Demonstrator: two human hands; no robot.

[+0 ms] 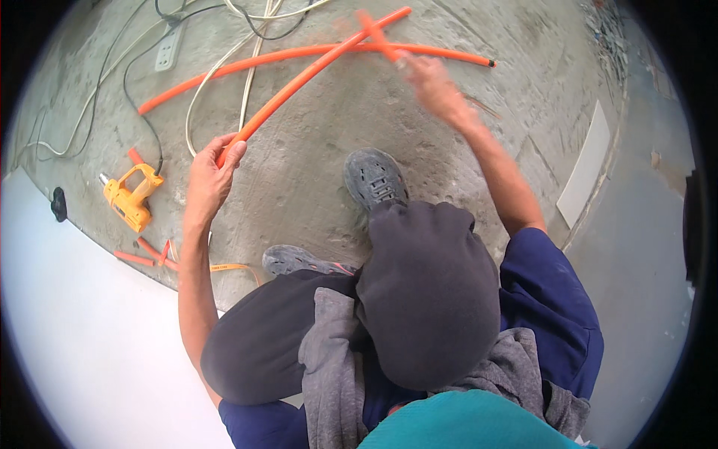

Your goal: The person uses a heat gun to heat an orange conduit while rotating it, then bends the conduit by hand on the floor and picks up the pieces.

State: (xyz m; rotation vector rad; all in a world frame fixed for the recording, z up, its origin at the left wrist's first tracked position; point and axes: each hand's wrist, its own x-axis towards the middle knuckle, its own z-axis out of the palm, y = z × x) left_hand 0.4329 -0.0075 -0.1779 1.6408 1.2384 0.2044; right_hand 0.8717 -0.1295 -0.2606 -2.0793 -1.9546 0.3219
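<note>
My left hand [209, 176] is closed around the lower end of a long orange plastic pipe [303, 79], which slants up and away to the right. My right hand [432, 86] is smeared by motion and closed on a short orange pipe piece [380, 37]. That piece crosses the long pipe near its far end; whether the two touch I cannot tell. On the concrete floor beyond lies a second long orange pipe [441, 52], bowed and running left to right, with a dark tip at its right end.
A yellow heat gun [129, 200] lies left of my left hand, its cord running up to a white power strip [169, 46]. Short orange offcuts [134, 258] lie nearby. White cables [193, 112] loop across the floor. A white board [67, 299] covers the left; a white strip [585, 165] lies right.
</note>
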